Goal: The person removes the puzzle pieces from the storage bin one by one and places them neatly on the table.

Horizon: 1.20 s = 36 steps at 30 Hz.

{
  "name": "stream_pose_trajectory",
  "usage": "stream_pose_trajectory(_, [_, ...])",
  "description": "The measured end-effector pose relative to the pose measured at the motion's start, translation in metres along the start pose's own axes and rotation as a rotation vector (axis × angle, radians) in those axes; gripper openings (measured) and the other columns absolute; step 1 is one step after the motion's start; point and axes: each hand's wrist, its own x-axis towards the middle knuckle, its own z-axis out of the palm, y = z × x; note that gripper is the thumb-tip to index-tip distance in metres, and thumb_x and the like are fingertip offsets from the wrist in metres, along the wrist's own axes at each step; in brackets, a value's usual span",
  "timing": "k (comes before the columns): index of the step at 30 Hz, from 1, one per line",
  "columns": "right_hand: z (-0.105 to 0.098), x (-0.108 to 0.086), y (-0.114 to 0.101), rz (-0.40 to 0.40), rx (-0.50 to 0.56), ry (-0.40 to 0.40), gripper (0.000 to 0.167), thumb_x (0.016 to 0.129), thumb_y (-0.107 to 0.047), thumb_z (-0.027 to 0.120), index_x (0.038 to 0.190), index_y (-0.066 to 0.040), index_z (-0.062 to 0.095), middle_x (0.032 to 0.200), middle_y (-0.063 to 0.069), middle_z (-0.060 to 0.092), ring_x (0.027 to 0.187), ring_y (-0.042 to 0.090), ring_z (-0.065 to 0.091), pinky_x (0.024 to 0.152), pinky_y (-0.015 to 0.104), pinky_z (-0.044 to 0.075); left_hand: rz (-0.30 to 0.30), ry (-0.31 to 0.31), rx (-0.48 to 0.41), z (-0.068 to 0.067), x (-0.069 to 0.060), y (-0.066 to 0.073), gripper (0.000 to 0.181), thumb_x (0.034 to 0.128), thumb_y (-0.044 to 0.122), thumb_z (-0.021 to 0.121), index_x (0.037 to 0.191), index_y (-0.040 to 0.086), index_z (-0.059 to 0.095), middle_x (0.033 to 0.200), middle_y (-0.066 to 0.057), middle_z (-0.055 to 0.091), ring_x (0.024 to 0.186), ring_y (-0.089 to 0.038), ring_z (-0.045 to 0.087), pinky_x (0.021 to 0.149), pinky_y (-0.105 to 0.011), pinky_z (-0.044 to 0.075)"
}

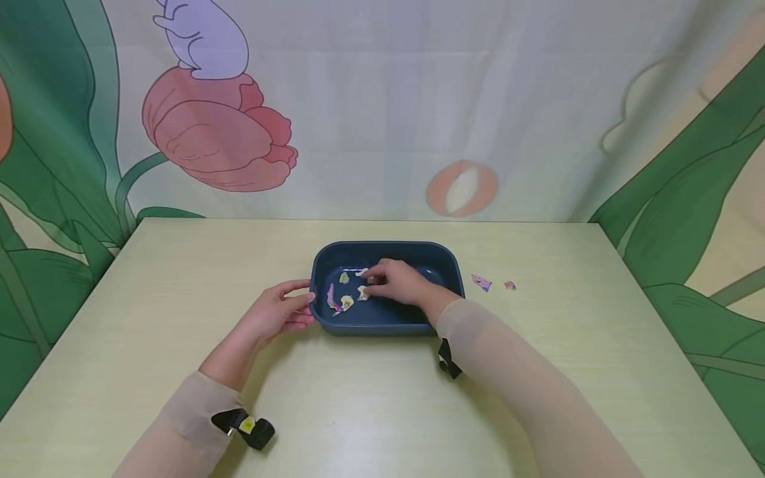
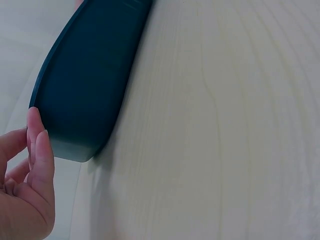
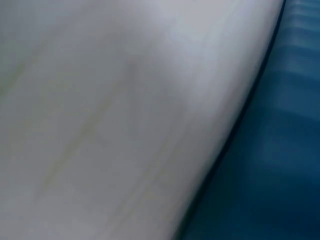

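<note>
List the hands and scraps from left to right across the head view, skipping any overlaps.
Left hand → small flat green scrap → right hand → flat, jagged, mostly purple scrap → smaller flat orange-tinged scrap.

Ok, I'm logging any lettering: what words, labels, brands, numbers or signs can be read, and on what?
No readable text anywhere.
Yellow patch on the black left-wrist device: too small to tell.
Scraps in the blue tray and on the table: too small to tell.
</note>
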Motion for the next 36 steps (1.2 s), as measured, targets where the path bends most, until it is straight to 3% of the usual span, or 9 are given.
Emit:
stream_pose_trajectory(5, [0.002,0.001,0.002,-0.028,-0.026,-0.076,0.039,0.081,-0.026,0.074,0.117,-0.014,0.066,0.09,-0.001,0.055,0.084,0.013,0.049,0.077,0.026,0.043,-0.003,0.004,0.007,0.0,0.0,0.001,0.05,0.0944,0.016,0.056,0.139,0.002,0.038,0.073,-0.005,0.066,0.066,-0.016,0.067,0.063,-0.026,0.055])
stream_pose_trajectory(16, [0.0,0.001,0.001,-0.029,0.017,-0.051,0.034,0.08,-0.021,0.075,0.112,-0.012,0.069,0.088,0.0,0.054,0.083,0.013,0.049,0.075,0.024,0.044,-0.003,0.006,0.017,-0.001,-0.002,0.001,0.049,0.0952,0.016,0.054,0.139,0.002,0.037,0.074,-0.004,0.066,0.068,-0.017,0.067,0.064,-0.027,0.055])
stream_pose_trajectory(25, [-0.008,-0.005,-0.001,0.006,0.07,0.052,0.035,0.081,-0.021,0.074,0.113,-0.011,0.068,0.095,0.003,0.055,0.085,0.015,0.054,0.076,0.024,0.047,0.007,-0.004,0.006,0.0,-0.003,0.001,0.051,0.0943,0.015,0.056,0.139,-0.001,0.037,0.073,-0.004,0.066,0.065,-0.016,0.067,0.061,-0.025,0.055])
stream_pose_trajectory(36, [-0.032,-0.026,-0.009,0.037,0.115,0.101,0.033,0.082,-0.02,0.073,0.113,-0.01,0.067,0.103,0.007,0.056,0.074,0.015,0.051,0.065,0.024,0.046,-0.005,0.012,0.016,0.001,-0.002,0.002,0.049,0.0945,0.016,0.055,0.139,0.001,0.039,0.072,-0.004,0.066,0.066,-0.017,0.067,0.061,-0.025,0.054])
